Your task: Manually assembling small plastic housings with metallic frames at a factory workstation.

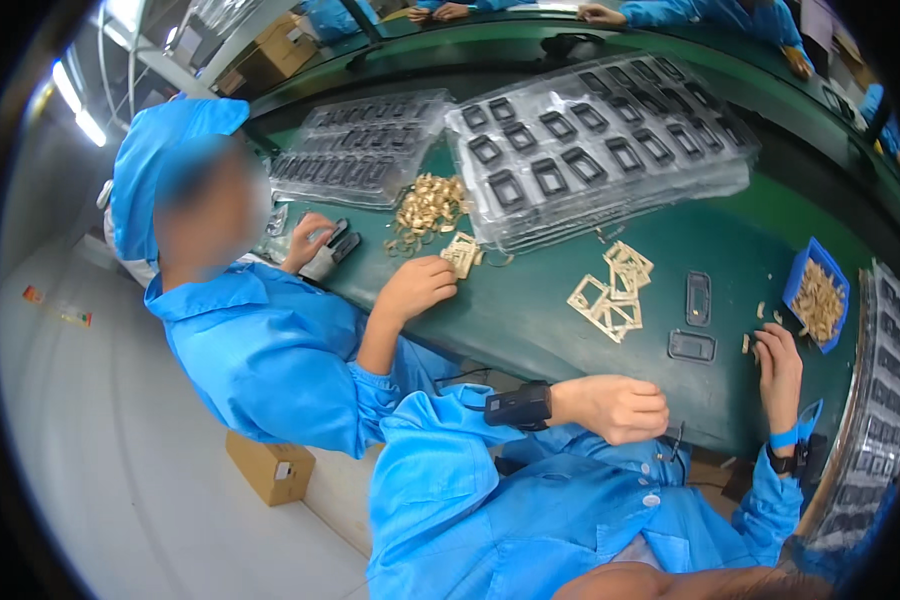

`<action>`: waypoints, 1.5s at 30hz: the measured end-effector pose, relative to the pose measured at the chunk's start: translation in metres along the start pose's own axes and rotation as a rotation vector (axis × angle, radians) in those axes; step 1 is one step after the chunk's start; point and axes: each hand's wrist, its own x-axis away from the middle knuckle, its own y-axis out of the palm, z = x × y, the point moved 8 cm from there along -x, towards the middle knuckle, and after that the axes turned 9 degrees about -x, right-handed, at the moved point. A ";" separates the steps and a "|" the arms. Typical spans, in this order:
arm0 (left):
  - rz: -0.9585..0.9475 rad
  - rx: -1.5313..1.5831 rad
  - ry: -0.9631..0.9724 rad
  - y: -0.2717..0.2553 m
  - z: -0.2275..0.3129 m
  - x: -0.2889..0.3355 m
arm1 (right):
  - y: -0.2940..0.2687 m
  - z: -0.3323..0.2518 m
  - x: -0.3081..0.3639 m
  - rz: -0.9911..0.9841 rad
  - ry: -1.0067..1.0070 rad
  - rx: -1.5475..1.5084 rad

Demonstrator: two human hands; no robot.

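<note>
My left hand (612, 408) is held over the front edge of the green table, its fingers curled into a loose fist; whatever may be inside is hidden. On the table at the right, my right hand (778, 362) has its fingers bent together and pointing down beside a small beige piece (746, 343). What its fingertips hold, if anything, is too small to make out. Between the hands lie two dark plastic housings, an upright one (698, 298) and a sideways one (692, 346). Left of them is a loose pile of beige rectangular frames (618, 290).
A blue bin (799, 268) full of small beige pieces stands beyond my right hand. Stacked clear trays (610, 140) of black frames lie at the back, with more trays (875, 420) at far right. A co-worker (260, 340) in blue works at left near a golden heap (430, 205).
</note>
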 end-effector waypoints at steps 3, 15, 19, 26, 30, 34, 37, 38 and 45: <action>-0.001 -0.037 -0.006 -0.004 -0.003 0.003 | -0.013 -0.011 0.003 0.143 -0.052 0.081; 0.152 -0.100 0.009 -0.039 -0.058 0.018 | 0.012 -0.066 -0.011 -0.027 0.078 -0.201; 0.097 -0.086 0.103 -0.029 -0.028 0.012 | 0.039 -0.104 -0.009 -0.360 0.070 -0.397; 0.033 -0.040 0.159 -0.032 -0.021 0.008 | 0.070 -0.120 -0.004 -0.635 0.032 -0.530; -0.002 -0.082 0.203 -0.027 -0.015 -0.001 | 0.066 -0.112 0.010 -0.674 0.126 -0.613; -0.023 -0.052 0.204 -0.015 -0.014 -0.005 | 0.057 -0.100 0.017 -0.601 0.181 -0.629; -0.027 -0.033 0.215 -0.011 -0.012 -0.011 | 0.057 -0.098 0.026 -0.649 0.203 -0.687; -0.020 -0.032 0.216 -0.010 -0.011 -0.013 | 0.057 -0.097 0.030 -0.643 0.169 -0.674; -0.075 -0.042 0.240 -0.002 -0.006 -0.019 | 0.060 -0.090 0.040 -0.654 0.102 -0.617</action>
